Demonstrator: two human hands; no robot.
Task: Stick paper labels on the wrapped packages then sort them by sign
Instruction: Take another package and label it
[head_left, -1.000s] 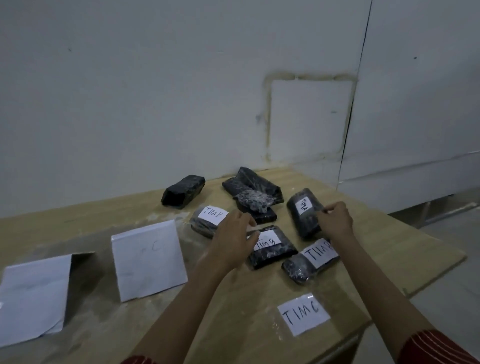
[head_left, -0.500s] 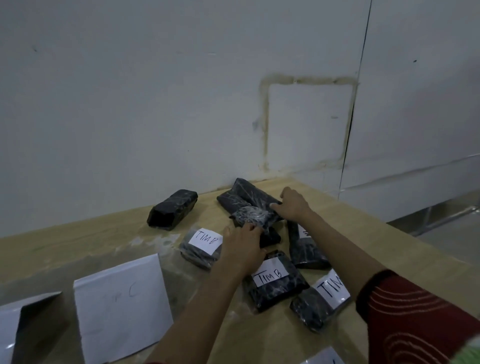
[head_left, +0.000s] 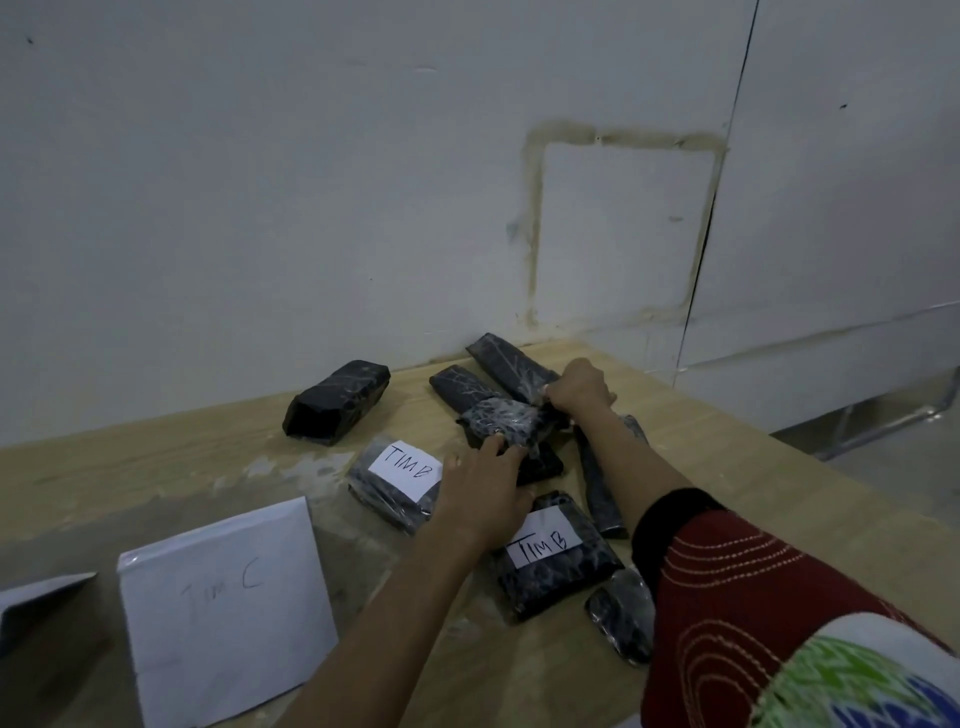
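Atop other packages (head_left: 511, 364) at the tabletop's (head_left: 156, 457) far side, the small package (head_left: 498, 418) looked light and slippery, best taken endwise: right hand (head_left: 581, 387) gripping one end, left hand's (head_left: 480, 491) straight fingers touching its near edge.

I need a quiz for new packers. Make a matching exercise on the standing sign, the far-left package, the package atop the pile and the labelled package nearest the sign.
1 sign
2 far-left package
3 package atop the pile
4 labelled package nearest the sign

A reads TIM B
B reads TIM C
C no label showing
D left hand and right hand on it

Pairs: 1-B, 2-C, 3-D, 4-A
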